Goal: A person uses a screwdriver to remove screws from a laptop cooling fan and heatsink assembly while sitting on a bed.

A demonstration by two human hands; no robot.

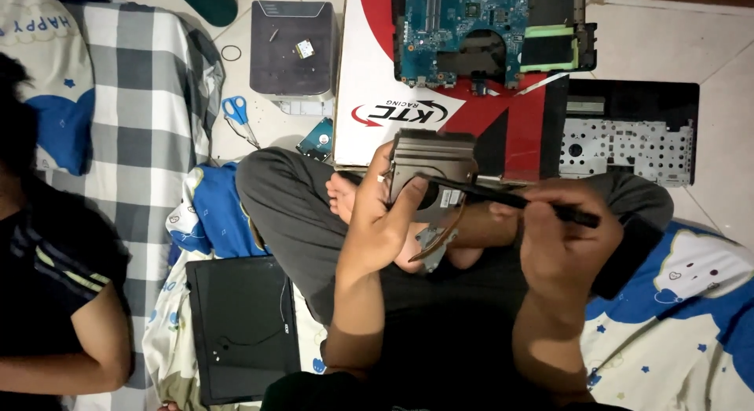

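So, cooler out of the laptop and up over my lap.

Left hand [378,222] is wrapped round the cooler [430,171] by its metal housing, right hand [567,240] closed on a black tool [518,199] whose tip rests on it. Feels like light, stiff stuff, but I reckon the fins and copper pipe [444,237] bend easily, so grip the frame. Motherboard [491,30] sits far off, on the box [369,73].

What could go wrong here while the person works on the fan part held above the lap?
1. The left hand holds the cooler in the air, so a push from the tool in the right hand may slip onto fingers.
2. The thin copper pipe hangs unsupported and may bend.
3. The bare motherboard lies on cardboard nearby; a dropped part could hit it.
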